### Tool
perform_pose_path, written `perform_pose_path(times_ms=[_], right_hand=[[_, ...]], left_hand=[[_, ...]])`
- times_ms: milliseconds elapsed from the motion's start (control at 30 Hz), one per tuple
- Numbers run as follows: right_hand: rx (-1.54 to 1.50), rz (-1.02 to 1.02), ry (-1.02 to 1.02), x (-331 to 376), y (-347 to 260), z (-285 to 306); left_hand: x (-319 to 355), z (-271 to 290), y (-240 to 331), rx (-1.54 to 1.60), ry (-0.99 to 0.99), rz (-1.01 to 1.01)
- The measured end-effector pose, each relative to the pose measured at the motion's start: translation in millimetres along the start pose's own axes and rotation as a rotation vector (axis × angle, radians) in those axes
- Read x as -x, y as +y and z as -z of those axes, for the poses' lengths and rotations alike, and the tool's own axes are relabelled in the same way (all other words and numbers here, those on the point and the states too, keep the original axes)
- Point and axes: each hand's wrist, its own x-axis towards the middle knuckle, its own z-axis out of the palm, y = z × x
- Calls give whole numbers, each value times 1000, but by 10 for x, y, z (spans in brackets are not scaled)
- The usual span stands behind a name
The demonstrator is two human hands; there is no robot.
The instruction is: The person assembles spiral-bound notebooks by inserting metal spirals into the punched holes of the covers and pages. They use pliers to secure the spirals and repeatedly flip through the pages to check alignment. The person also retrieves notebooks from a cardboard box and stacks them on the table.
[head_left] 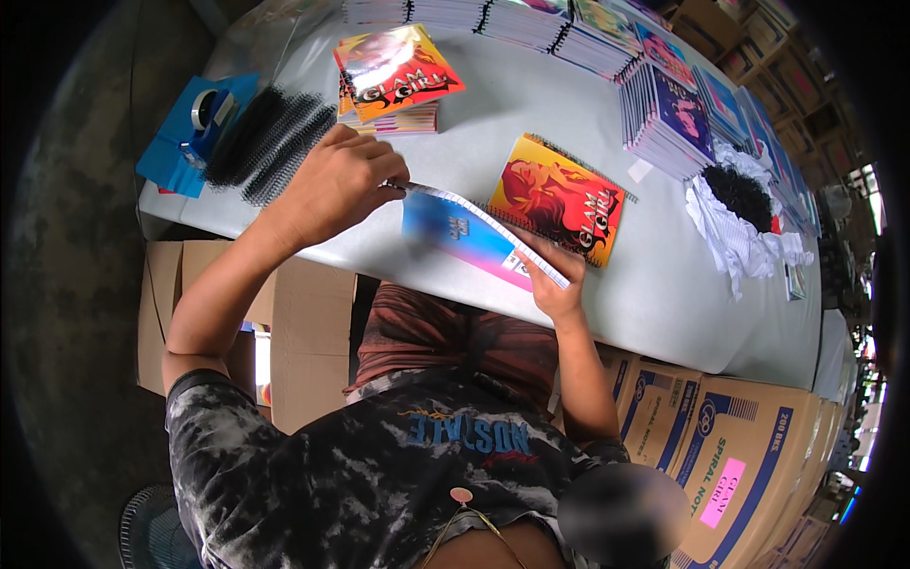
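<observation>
Now | notebook: blue fading pink, bowed | left fingers, right fingers gripping it

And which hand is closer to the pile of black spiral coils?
Left. The left hand is just right of the black spiral coils, at one end of the notebook; the right hand is farther right, holding the notebook's other end.
</observation>
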Motion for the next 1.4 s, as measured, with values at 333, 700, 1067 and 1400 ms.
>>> perform_pose_path(times_ms=[333,700,1067,1400], right_hand=[[103,147,77,53,-31,-141],[117,208,87,161,-132,-216],[28,244,24,124,-125,-277],[28,265,61,97,-141,-360]], left_hand=[[548,-1424,100,-580,506,-209],[158,-1080,-76,-385,985,-96],[-209,-505,-48,-258,1448,80],[88,-1064,174,-154,1026,-112]])
